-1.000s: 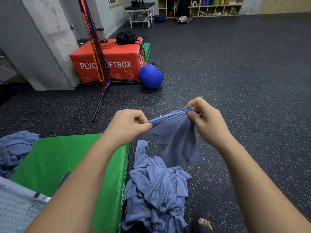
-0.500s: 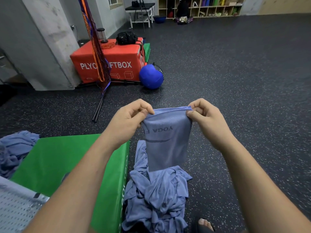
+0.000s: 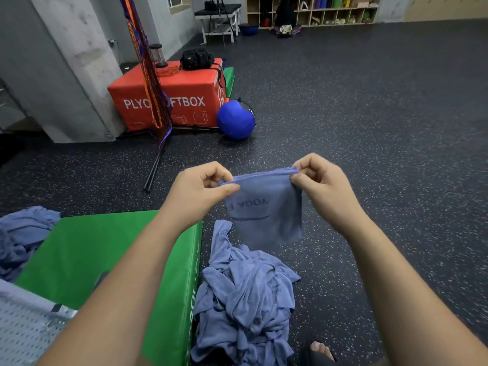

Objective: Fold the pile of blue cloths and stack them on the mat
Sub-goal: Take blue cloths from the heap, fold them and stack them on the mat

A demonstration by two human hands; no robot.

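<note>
The blue cloth (image 3: 266, 217) hangs flat now, where a second ago it was twisted and bunched between the hands. The hands have pulled its top edge straight. The left hand (image 3: 200, 192) pinches one top corner with thumb and fingers. The right hand (image 3: 323, 188) pinches the other top corner the same way. The cloth is up in the air between them, over the pile (image 3: 245, 294) of crumpled blue cloths on the dark floor (image 3: 396, 154). The pile lies right against the side of the green mat (image 3: 87, 254).

I think the cloth is very light and soft. It droops, and its bottom edge curls a bit, so it will not keep a shape by itself. It looks thin, not slippery, and nothing in it can break. The best places to hold it are the corners, like now, because that keeps the edge tight. To fold it, the two corners should meet. Then it needs a flat place like the mat to lie on, or it may flop open.
</note>
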